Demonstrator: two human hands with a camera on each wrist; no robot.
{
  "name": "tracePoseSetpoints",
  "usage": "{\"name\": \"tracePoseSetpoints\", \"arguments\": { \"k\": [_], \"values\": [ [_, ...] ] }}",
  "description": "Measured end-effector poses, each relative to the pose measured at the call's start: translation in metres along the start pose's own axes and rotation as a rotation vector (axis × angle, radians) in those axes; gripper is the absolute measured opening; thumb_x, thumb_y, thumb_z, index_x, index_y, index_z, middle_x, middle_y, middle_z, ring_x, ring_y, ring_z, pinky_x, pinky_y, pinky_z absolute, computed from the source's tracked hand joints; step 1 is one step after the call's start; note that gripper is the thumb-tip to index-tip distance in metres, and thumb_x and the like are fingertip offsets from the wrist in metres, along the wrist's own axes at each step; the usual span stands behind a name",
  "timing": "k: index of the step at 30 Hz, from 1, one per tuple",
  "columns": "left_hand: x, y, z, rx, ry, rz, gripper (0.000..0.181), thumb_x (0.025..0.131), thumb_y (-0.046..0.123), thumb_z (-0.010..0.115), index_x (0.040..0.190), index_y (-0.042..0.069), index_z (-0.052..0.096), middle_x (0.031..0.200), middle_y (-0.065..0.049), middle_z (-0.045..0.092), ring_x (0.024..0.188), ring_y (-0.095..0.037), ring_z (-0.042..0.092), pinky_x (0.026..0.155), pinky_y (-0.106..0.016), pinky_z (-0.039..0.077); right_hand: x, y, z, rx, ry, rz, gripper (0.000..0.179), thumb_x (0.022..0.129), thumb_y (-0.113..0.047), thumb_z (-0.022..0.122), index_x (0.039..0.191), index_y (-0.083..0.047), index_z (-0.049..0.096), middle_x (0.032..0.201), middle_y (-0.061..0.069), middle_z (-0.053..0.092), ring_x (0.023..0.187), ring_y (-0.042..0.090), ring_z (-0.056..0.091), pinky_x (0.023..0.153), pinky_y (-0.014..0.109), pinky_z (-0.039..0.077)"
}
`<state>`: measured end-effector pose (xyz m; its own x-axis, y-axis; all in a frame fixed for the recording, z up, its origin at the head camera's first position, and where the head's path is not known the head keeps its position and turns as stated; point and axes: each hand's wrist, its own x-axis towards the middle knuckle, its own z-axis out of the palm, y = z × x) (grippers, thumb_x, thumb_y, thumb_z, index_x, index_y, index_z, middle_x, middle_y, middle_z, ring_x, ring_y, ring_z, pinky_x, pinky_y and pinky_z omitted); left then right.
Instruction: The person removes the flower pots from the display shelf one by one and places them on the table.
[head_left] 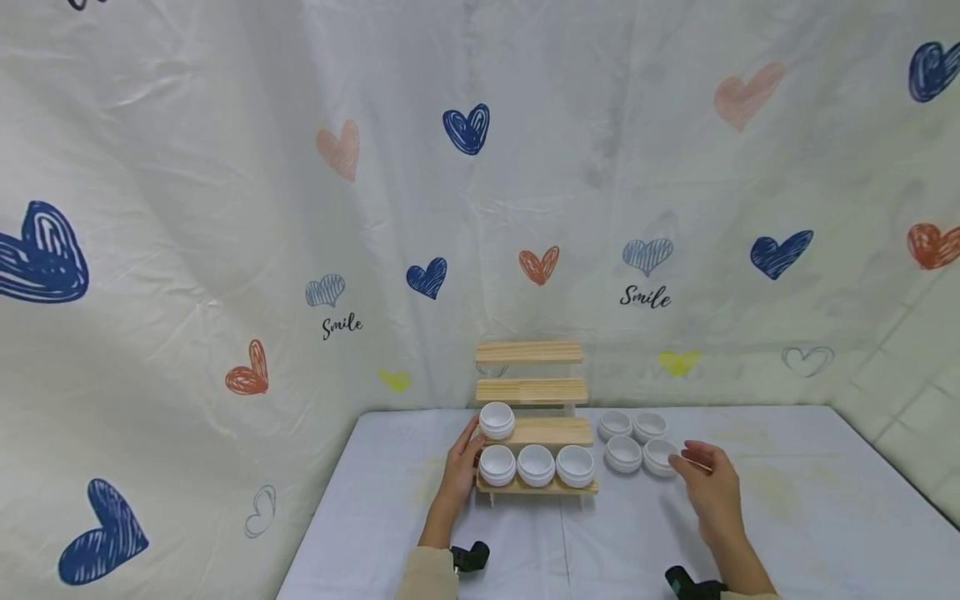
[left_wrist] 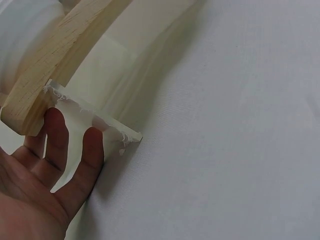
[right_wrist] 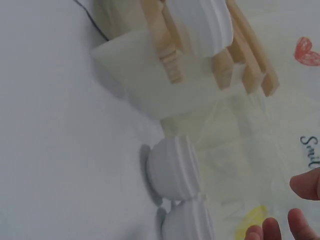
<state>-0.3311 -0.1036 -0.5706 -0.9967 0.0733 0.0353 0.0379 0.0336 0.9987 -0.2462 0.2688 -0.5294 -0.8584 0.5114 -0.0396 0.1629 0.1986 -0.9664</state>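
A tiered wooden stand (head_left: 536, 487) with translucent side panels (left_wrist: 95, 112) holds small white bowls. Three bowls (head_left: 536, 465) sit in a row on its lowest shelf, and one more bowl (head_left: 497, 421) is at the left end of the shelf above. My left hand (head_left: 459, 467) rests at the stand's left side, its fingers (left_wrist: 56, 135) against the panel under the wooden shelf. Right of the stand, several white bowls (head_left: 622, 454) stand clustered on the table. At the nearest right one of these, a bowl (head_left: 660, 458), my right hand (head_left: 711, 483) has its fingertips by the rim, thumb and fingers apart.
The two upper shelves (head_left: 531, 390) of the stand rise behind the bowls. A white cloth covers the table (head_left: 810, 500). Behind it hangs a pale curtain (head_left: 555, 183) printed with hearts, close to the table's back edge.
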Motion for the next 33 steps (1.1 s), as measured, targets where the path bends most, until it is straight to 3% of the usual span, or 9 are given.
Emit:
{"name": "tracePoseSetpoints", "arguments": {
  "k": [3,9,12,16,21,33],
  "values": [
    [0.002,-0.006,0.001,0.014,0.020,0.007,0.054,0.106,0.036,0.050,0.159,0.029,0.040,0.116,-0.006,0.062,0.093,-0.013,0.054,0.076,-0.027,0.046,-0.009,-0.016,0.010,-0.013,-0.068,-0.048,0.047,0.099,-0.023,0.068,0.138,-0.006,0.050,0.129,0.009,0.056,0.092,-0.003,0.051,0.075,0.017,0.048],
    [0.002,-0.008,-0.003,0.009,0.021,0.034,0.056,0.107,0.035,0.049,0.160,0.022,0.037,0.130,-0.010,0.061,0.096,-0.011,0.054,0.080,-0.027,0.045,-0.022,-0.038,0.040,-0.086,-0.228,-0.220,0.041,0.099,-0.021,0.068,0.134,-0.007,0.053,0.128,0.013,0.061,0.097,0.000,0.057,0.079,0.017,0.049],
    [0.001,-0.006,-0.003,0.001,0.018,0.026,0.056,0.107,0.035,0.049,0.160,0.022,0.037,0.112,-0.004,0.065,0.088,-0.010,0.055,0.072,-0.025,0.046,-0.028,-0.046,0.055,-0.104,-0.302,-0.311,0.038,0.097,-0.017,0.070,0.131,-0.006,0.057,0.123,0.015,0.065,0.100,0.005,0.059,0.083,0.017,0.049],
    [0.000,-0.003,-0.002,-0.008,0.009,0.014,0.054,0.107,0.035,0.051,0.159,0.025,0.040,0.087,0.004,0.060,0.075,-0.008,0.053,0.057,-0.021,0.042,-0.036,-0.058,0.072,-0.065,-0.380,-0.395,0.035,0.095,-0.012,0.072,0.127,-0.004,0.060,0.117,0.016,0.068,0.100,0.009,0.062,0.086,0.020,0.049],
    [0.001,-0.004,0.000,0.005,0.015,0.013,0.054,0.106,0.035,0.052,0.158,0.025,0.041,0.086,0.005,0.059,0.075,-0.009,0.051,0.059,-0.021,0.041,-0.044,-0.070,0.090,-0.007,-0.443,-0.423,0.033,0.093,-0.010,0.073,0.123,-0.005,0.062,0.115,0.015,0.068,0.100,0.010,0.062,0.085,0.022,0.051],
    [0.003,-0.005,-0.001,0.006,0.014,0.018,0.055,0.106,0.037,0.052,0.158,0.025,0.041,0.094,-0.001,0.060,0.081,-0.010,0.052,0.065,-0.023,0.044,-0.051,-0.088,0.131,-0.049,-0.540,-0.429,0.035,0.093,-0.014,0.075,0.125,-0.009,0.062,0.117,0.010,0.067,0.105,0.021,0.065,0.092,0.034,0.052]
  ]
}}
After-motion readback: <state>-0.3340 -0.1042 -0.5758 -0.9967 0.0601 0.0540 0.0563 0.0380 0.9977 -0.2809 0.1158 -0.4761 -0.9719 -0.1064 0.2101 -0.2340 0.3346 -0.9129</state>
